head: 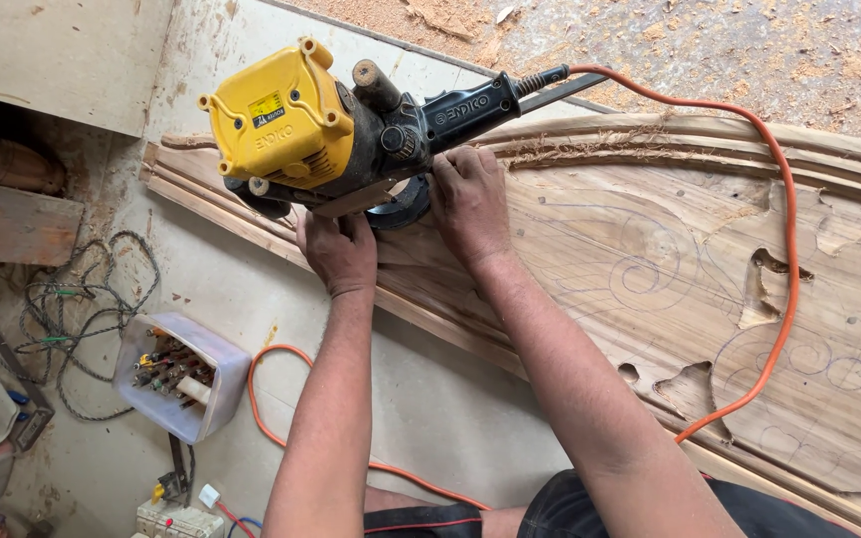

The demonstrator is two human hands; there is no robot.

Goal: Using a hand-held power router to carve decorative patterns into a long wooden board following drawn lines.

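Note:
A yellow and black electric router [326,130] rests tilted on the edge of a large carved wooden panel [670,269] marked with pencilled scrolls. My left hand [341,249] grips the router's base from below, on its near side. My right hand [468,199] holds the base beside the black handle. Its orange cord [787,249] runs from the handle across the panel and loops down toward me.
A clear plastic box of router bits [179,374] sits on the board at lower left. A tangle of grey wire [82,309] lies beside it. More orange cord [281,399] curls near my left arm. Sawdust [670,50] covers the floor beyond the panel.

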